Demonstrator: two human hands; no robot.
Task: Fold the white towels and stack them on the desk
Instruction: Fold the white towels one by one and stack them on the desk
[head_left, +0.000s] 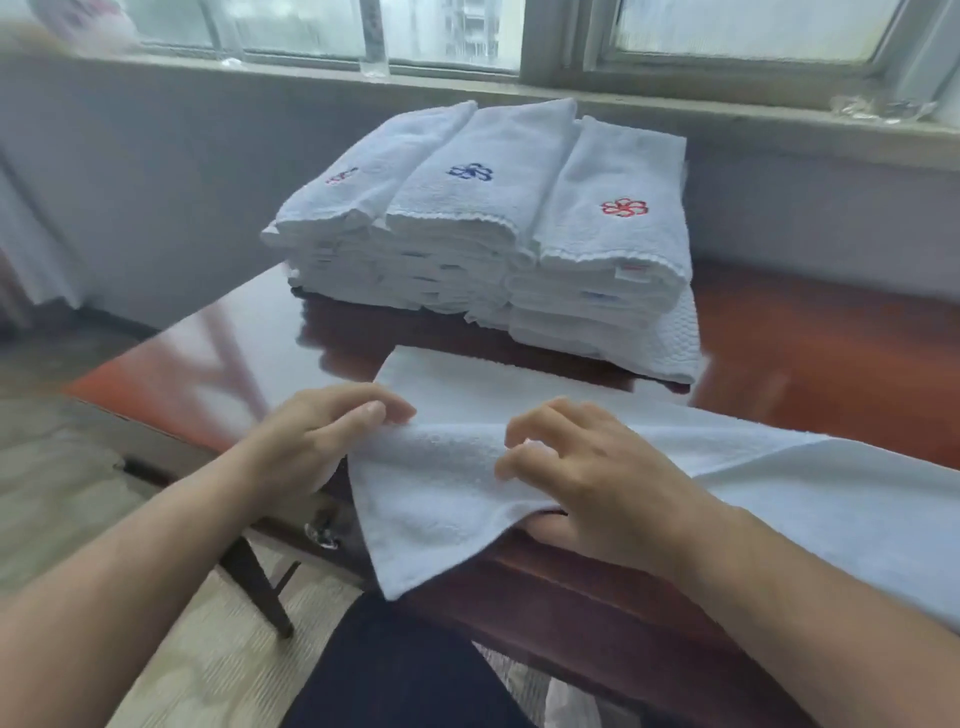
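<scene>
i'm holding the loose towel (457, 467) at its left end, where it lies across the near edge of the desk (810, 353); the rest of it runs off to my right, and one corner hangs down over the edge toward my lap; it's spread out long like this so the cloth stays flat while i fold it.

my left hand (322, 436) is at the towel's left border, fingers curled and nipping a raised ridge of cloth; my right hand (597, 488) grips just beside it, fingers bent on top and the thumb tucked under the layer, so the cloth is caught between them; both grips are narrow and closed on the towel, close together on the same ridge, which i judge is where the next fold gets lifted and carried over.

the folded towels (483, 234) sit farther back on the desk, toward the window (311, 26), in three side-by-side piles with a stitched flower on each top one; they're well apart from my hands, i think to leave working room in front; this towel isn't folded yet; once it is, it should go on one of those piles, edges squared so nothing leans.
</scene>
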